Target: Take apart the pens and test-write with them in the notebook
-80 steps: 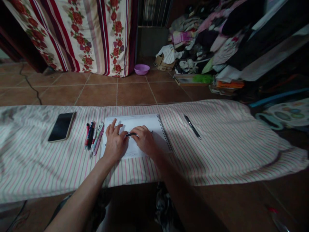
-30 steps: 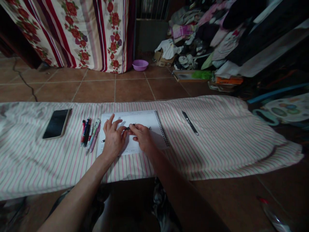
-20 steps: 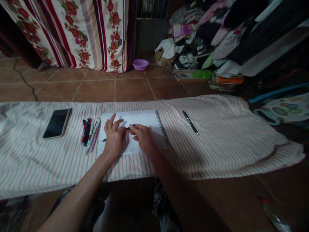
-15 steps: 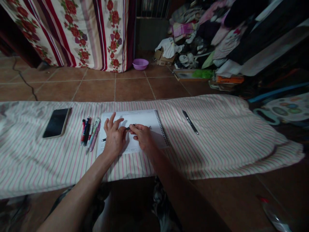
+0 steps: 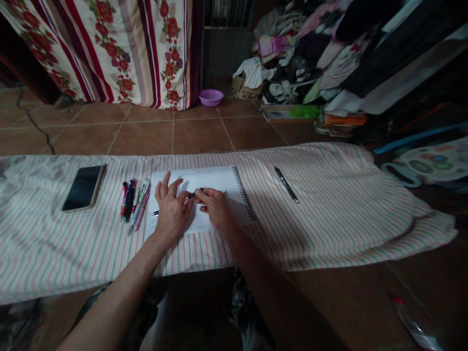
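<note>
Over a spiral notebook (image 5: 234, 204), both hands meet at a thin black pen part (image 5: 191, 195). My left hand (image 5: 171, 207) pinches one end of it between thumb and forefinger, its other fingers raised and spread. My right hand (image 5: 214, 204) grips the other end with its fingertips, which cover much of it. Whether it is one piece or two joined pieces is hidden. By the left wrist, a dark pen end with a shiny tip (image 5: 155, 213) shows on the page. A small dark bit (image 5: 225, 193) peeks out behind the right hand.
Several pens (image 5: 134, 204) lie bunched left of the notebook, with a phone (image 5: 84, 188) further left. To the right lies a black pen (image 5: 286, 185). A striped cloth (image 5: 336, 209) covers the table. Beyond, on the floor, sits a purple basin (image 5: 211, 98).
Slightly more of the black part shows between my fingertips. Both hands keep their pinch in nearly the same place. The whole view has shifted a little.
</note>
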`<state>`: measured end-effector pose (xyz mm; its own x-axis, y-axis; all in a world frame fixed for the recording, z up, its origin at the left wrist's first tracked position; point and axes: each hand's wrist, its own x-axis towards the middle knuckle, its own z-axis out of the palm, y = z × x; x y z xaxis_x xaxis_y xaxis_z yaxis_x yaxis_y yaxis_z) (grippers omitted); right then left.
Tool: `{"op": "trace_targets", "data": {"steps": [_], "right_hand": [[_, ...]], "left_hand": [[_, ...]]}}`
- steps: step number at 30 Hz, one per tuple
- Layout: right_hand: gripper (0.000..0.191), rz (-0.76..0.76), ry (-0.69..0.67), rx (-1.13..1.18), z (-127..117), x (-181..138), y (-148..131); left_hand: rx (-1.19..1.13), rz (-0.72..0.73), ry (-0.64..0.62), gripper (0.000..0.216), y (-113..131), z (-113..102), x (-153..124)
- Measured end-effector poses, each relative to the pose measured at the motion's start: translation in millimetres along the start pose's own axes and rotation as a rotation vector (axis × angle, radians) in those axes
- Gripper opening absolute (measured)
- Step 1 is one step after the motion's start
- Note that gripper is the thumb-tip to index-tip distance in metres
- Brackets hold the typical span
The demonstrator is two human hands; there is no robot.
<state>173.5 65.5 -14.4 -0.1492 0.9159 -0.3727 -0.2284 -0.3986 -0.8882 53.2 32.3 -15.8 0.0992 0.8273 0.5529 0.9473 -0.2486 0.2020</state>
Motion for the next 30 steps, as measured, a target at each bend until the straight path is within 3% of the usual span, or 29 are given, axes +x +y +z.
{"op": "trace_targets", "data": {"steps": [22,30], "right_hand": [[0.020,-0.023,0.023,0.002,-1,-2,-3],[0.015,0.007,0.117,0.010,-4,-1,-7]], "left_hand": [[0.010,0.001,0.035,0.016,3,-3,2],[-0.034,-0.050,0.139,0.013,-21,-20,-5]]}}
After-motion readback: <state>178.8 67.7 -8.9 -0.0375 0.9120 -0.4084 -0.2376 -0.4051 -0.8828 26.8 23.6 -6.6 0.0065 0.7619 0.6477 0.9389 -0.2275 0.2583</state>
